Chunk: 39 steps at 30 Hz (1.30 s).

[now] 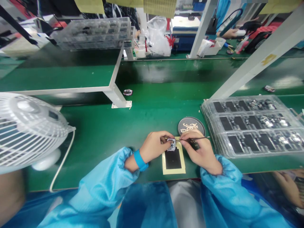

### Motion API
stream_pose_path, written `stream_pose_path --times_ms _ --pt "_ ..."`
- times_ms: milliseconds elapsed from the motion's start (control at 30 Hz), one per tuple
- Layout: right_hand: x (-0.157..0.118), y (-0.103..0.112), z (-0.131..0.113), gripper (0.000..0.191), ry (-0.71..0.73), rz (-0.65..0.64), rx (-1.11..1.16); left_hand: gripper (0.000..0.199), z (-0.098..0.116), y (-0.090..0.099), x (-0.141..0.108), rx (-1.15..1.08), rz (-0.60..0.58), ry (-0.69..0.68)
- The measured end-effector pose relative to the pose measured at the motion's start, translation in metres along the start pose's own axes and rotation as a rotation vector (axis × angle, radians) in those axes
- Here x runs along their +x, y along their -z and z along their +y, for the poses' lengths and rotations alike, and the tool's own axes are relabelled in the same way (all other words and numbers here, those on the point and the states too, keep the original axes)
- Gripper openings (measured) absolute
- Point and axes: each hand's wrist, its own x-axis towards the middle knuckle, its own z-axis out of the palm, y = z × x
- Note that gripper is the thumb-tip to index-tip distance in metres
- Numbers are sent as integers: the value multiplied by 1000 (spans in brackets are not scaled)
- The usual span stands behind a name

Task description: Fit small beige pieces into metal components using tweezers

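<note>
Between the fingers of my left hand (pixel 154 145) is a small silvery device housing (pixel 171 145), its open side facing up. My right hand (pixel 198 148) pinches dark, thin tweezers (pixel 193 139), whose tip reaches the housing's right edge. Whether the tip grips a part is too small to tell. Both hands are over a black pad (pixel 173 159) with a pale yellow border, lying on the green bench. Just beyond my right hand sits a round grey dish (pixel 180 123) with many small cream-coloured pieces in it.
Stacked clear trays (pixel 251 126) of small parts stand at the right. A white fan (pixel 30 133) with its cord fills the left. Behind are a raised shelf (pixel 59 76) and a slanting white post (pixel 256 50). One small housing (pixel 128 92) lies near the shelf leg.
</note>
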Motion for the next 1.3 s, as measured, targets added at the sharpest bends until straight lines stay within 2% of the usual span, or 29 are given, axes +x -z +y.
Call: stream_pose_path --times_ms 200,433,833,1100,1300 --pt "0 -1 1 15 -8 -16 21 20 -1 0 0 -15 -10 8" --pt "-3 -2 4 9 -140 12 106 20 0 0 -1 -6 -28 16" --pt "-3 -2 5 8 -163 3 138 20 0 0 -1 11 -20 20" --pt "0 1 0 16 9 -14 42 20 0 1 -1 15 -19 28" --pt "-1 1 0 17 14 -32 33 20 -1 -1 0 4 -19 25"
